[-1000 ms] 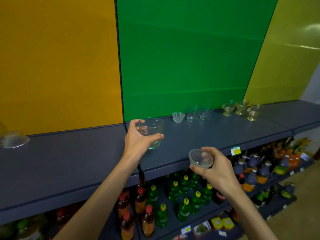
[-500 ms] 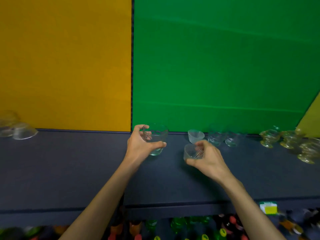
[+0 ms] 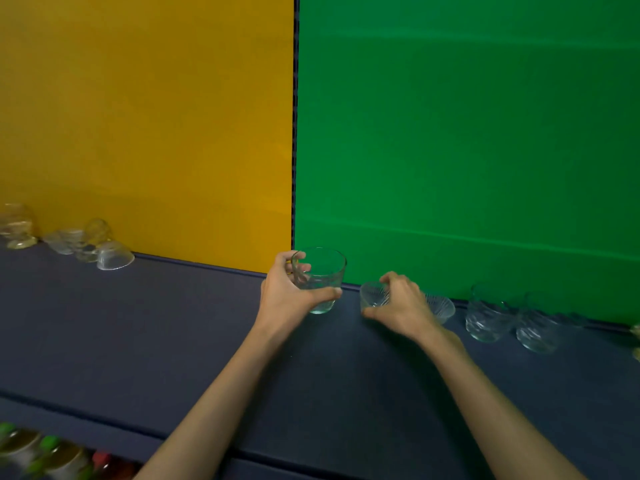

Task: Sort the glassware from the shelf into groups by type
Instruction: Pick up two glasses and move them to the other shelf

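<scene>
smooth tumbler (image 3: 320, 279), ribbed glass cup (image 3: 374, 295), hands

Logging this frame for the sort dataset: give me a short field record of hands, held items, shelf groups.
left hand: grips smooth tumbler, lifted
right hand: grips small ribbed cup, low over shelf
beside right hand: matching ribbed cup
right group: two clear patterned tumblers
far left group: mixed clear glassware, one piece upside down
backdrop: yellow and green panels

On the shelf (image 3: 173, 334), a cluster of glassware (image 3: 86, 245) sits at 10 o'clock. Two glass cups (image 3: 509, 320) stand at 3 o'clock, a ribbed bowl (image 3: 441, 306) just left of them. Bottles (image 3: 45, 455) sit below at 7 o'clock.
</scene>
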`<action>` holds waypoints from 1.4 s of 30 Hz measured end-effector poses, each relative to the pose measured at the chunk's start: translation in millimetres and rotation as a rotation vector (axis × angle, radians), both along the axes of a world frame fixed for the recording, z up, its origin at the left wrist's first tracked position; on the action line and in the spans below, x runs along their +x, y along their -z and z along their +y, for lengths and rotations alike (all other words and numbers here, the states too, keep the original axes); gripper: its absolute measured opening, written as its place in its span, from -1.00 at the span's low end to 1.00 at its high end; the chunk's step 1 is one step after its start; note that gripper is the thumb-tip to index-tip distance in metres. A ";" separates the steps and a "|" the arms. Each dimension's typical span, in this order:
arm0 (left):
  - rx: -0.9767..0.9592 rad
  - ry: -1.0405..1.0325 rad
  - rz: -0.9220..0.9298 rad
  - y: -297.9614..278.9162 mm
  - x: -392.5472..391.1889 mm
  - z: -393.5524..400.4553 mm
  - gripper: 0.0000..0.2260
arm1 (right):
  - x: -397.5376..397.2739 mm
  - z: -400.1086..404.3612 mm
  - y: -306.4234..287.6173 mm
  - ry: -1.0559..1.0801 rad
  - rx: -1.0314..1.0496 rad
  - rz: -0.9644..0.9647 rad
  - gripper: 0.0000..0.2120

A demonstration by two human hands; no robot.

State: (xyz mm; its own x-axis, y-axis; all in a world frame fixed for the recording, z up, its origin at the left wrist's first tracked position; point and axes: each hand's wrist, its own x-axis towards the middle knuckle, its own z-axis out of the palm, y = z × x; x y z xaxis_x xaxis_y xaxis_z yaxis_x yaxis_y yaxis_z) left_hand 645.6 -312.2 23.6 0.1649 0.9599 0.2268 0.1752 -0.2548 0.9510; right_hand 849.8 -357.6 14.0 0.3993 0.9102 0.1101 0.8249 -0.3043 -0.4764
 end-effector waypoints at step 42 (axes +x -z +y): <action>0.022 0.285 0.143 26.2 246.5 -191.7 -0.28 | 213.2 -256.3 -29.9 0.162 0.169 -0.313 -0.62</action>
State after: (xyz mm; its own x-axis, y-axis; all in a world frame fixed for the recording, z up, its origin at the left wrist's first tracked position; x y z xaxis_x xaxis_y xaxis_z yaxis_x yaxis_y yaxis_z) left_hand 892.1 -503.9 -2.6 0.4584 0.8655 0.2016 0.2255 -0.3328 0.9156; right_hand 1063.1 -613.9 43.8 0.4603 0.7966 0.3920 0.8857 -0.3818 -0.2641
